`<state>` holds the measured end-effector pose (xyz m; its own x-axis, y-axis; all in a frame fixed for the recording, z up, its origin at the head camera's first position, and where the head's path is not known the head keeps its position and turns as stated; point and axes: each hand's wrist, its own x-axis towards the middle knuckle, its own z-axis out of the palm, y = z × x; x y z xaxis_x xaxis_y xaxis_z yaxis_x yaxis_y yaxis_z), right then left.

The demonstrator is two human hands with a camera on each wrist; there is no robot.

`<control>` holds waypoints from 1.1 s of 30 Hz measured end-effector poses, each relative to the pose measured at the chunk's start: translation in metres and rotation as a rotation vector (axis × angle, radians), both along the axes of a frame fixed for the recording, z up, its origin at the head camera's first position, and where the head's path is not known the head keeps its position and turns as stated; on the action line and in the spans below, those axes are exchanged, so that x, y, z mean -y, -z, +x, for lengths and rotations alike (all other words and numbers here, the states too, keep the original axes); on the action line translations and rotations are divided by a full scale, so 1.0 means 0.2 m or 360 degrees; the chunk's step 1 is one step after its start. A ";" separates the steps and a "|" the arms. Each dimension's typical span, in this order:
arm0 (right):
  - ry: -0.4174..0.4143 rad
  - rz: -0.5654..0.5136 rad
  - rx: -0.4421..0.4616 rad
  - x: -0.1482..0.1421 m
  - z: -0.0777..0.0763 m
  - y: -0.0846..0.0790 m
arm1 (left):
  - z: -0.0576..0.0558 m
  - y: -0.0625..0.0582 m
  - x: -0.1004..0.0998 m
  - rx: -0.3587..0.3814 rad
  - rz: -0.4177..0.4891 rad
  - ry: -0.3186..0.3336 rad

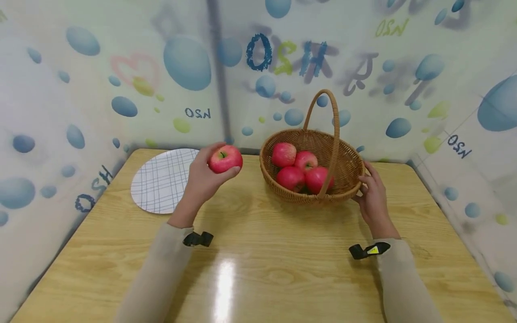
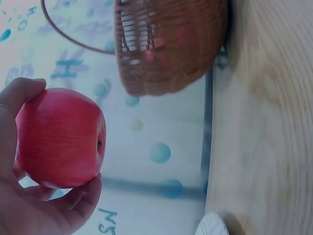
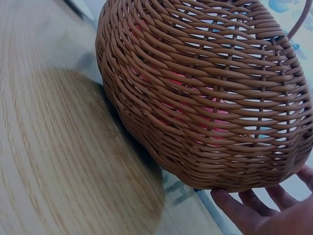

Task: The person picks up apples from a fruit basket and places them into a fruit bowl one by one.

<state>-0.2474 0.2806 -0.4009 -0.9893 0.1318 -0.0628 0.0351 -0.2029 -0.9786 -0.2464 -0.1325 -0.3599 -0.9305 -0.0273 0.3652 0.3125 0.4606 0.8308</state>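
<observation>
Wall lettering and one wrist tag

Back wall (image 1: pixel 242 98): large characters O (image 1: pixel 259 52), 2 or S (image 1: pixel 285 58) and H (image 1: pixel 313 58), in blue, yellow-green, blue. Smaller, on the same wall: dark-blue lettering (image 1: pixel 198 113) and yellow-green lettering (image 1: pixel 392 28), each apparently O, 2 or S, N.
Left wall (image 1: pixel 36 112): slanted blue lettering (image 1: pixel 94 189), O, 2 or S, H.
Right wall (image 1: pixel 476 184): slanted dark lettering (image 1: pixel 459 146), apparently O, 2 or S, N.
Right wrist strap (image 1: pixel 357 252): yellow tag (image 1: pixel 374 250), mark too small to read.
</observation>
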 end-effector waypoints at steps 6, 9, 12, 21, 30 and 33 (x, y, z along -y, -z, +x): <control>0.0000 0.0010 0.0003 -0.02 0.00 -0.01 | -0.04 0.03 0.06 0.0004 -0.0037 -0.0054; 0.0011 0.0022 -0.0005 -0.02 0.00 -0.01 | -0.08 0.06 0.10 -0.0001 -0.0080 -0.0099; 0.0008 0.0024 -0.0009 -0.02 0.01 -0.01 | -0.11 0.10 0.16 0.0032 -0.0097 -0.0157; 0.0003 0.0044 -0.0012 -0.01 0.00 0.00 | -0.18 0.22 0.29 0.0011 -0.0122 -0.0295; -0.0014 0.0044 -0.0028 0.00 0.00 0.01 | -0.24 0.29 0.34 0.0280 -0.0108 -0.0384; -0.0010 0.0046 -0.0033 0.00 0.00 0.01 | -0.25 0.31 0.35 0.0375 -0.0092 -0.0384</control>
<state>-0.2473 0.2810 -0.4026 -0.9912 0.1270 -0.0384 0.0158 -0.1741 -0.9846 -0.2970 -0.2029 -0.4210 -0.9589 -0.2422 0.1480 -0.0087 0.5464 0.8375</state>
